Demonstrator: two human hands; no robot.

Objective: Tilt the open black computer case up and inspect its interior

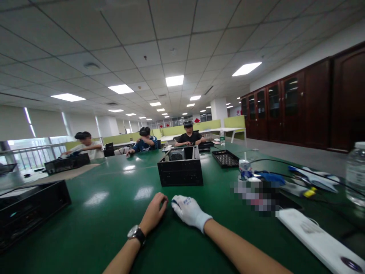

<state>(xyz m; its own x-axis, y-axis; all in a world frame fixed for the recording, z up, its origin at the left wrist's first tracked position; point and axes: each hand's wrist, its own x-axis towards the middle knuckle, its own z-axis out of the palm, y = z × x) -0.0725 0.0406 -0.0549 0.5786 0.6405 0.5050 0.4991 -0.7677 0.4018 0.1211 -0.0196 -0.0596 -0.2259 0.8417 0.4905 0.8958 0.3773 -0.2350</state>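
My left hand [155,211] is bare, with a watch [137,234] on the wrist. It rests low over the green table [114,213], fingers loosely bent and thumb a little apart, and no object shows in it. Beside it, my right hand [188,211] wears a white glove printed on the back. Its fingers curl down loosely toward the table; the palm is hidden and I see nothing held. A small gap separates the two hands. Just beyond them stands a black computer case [180,172], open on top, with a power supply [177,154] inside.
A black perforated tray [225,158] lies behind right. Nearer are a blue-and-white glove [313,177], cables and a white power strip [319,239]; a water bottle [356,175] stands far right. Another case [31,209] is at left. Several people [145,142] sit across the table.
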